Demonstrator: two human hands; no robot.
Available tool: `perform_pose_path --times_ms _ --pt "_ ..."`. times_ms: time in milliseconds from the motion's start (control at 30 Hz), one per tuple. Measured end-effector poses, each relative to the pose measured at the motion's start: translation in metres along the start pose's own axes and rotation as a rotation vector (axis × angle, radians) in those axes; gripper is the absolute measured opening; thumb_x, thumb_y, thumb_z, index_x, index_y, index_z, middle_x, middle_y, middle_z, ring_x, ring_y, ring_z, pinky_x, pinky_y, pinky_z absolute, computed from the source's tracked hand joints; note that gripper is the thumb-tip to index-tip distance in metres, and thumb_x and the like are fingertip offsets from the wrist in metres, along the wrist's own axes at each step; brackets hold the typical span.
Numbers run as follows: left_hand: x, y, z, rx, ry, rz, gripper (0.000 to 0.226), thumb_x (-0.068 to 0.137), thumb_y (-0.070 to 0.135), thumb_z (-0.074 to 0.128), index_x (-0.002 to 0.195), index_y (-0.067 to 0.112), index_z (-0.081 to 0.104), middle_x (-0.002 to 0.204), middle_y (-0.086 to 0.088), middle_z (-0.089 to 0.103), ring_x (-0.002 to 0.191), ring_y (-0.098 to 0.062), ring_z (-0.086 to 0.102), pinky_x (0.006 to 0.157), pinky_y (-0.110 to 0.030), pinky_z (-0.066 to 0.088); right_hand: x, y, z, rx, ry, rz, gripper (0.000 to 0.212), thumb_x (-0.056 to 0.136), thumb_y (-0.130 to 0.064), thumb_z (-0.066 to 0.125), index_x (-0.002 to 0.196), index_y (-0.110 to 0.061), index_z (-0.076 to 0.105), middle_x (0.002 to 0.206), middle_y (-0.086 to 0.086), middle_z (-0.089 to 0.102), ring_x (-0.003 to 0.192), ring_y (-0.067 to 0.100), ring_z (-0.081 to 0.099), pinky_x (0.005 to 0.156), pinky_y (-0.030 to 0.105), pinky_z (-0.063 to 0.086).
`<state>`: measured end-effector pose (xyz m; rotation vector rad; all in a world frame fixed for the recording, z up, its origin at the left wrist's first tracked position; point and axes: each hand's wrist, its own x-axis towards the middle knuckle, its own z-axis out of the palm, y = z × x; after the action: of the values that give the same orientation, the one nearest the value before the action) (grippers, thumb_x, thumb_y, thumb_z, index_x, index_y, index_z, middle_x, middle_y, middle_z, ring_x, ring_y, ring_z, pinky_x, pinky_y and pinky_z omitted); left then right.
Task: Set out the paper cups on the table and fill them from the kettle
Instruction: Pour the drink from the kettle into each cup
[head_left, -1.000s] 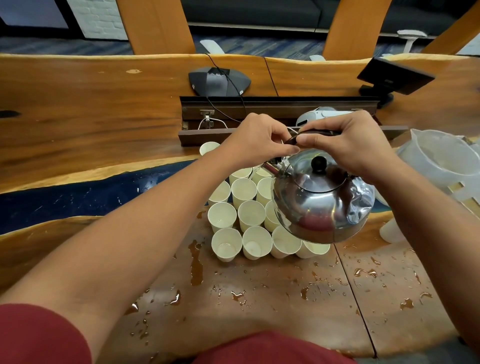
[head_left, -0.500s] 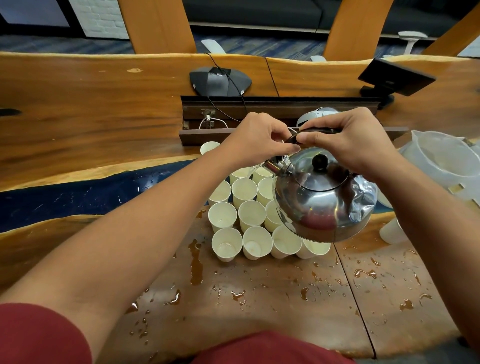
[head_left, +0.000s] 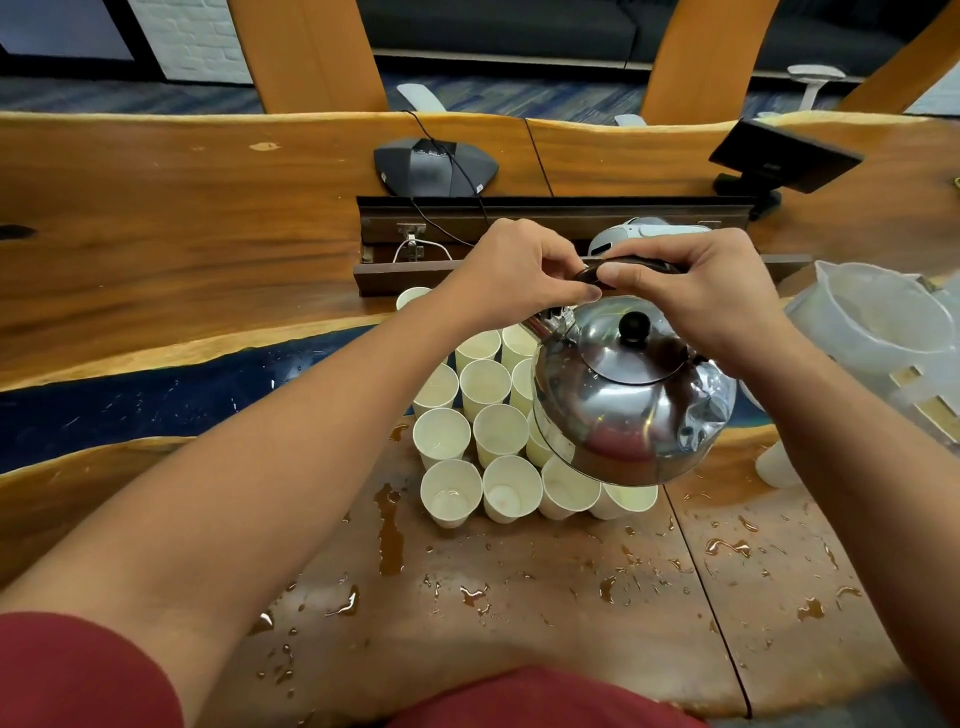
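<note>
Wet wood fills the near part of the view: the surface (head_left: 519, 613) is dotted with drops and small puddles, and one longer streak of spilled liquid (head_left: 388, 530) runs toward the person's side just left of the cups. Beyond it stand the paper cups (head_left: 501, 431), packed rim against rim in a tight cluster of several rows; the two nearest on the left show a little liquid at the bottom, while the level in the rest cannot be judged. Above the right side of the cluster hangs the kettle (head_left: 631, 395), lid on, tilted with its spout toward the far-left rows. Both hands are on its dark handle: the left hand (head_left: 511, 275) pinches the end over the spout, and the right hand (head_left: 711, 296) curls around the rest, so each grip is closed on the kettle. No stream can be made out at the spout, which the left hand partly hides. The step in hand looks like filling, with the setting out done. The next move likely calls for a steadier, steeper tilt aimed over one rim at a time, since the cups are crowded and the wet surface suggests spills come easily. Farther right sits a translucent plastic jug (head_left: 883, 322), and at the back a conference phone (head_left: 436, 166) with its cable.
</note>
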<state>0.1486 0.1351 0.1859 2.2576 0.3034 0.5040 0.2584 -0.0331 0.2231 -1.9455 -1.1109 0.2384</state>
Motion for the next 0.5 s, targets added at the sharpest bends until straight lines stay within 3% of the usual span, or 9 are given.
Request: perform_pose_path --times_ms 200,500 --pt "0.014 0.014 0.000 0.008 -0.039 0.014 0.017 0.078 0.036 0.082 0.084 0.020 0.079 0.071 -0.001 0.069 0.058 -0.003 0.051 0.057 -0.021 0.041 -0.003 0.004 -0.009 0.041 0.074 0.016 0.017 0.082 -0.036 0.079 0.095 -0.026 0.080 0.089 -0.007 0.077 0.092 0.009 0.071 0.093 0.041 0.055" --pt "0.024 0.019 0.020 -0.004 -0.083 0.021 0.019 0.079 0.038 0.081 0.087 0.021 0.079 0.071 0.004 0.069 0.056 0.002 0.051 0.057 -0.017 0.040 -0.009 0.005 -0.027 0.024 0.057 0.034 0.007 0.081 -0.029 0.081 0.086 -0.034 0.076 0.088 -0.008 0.076 0.086 0.005 0.070 0.083 0.022 0.053"
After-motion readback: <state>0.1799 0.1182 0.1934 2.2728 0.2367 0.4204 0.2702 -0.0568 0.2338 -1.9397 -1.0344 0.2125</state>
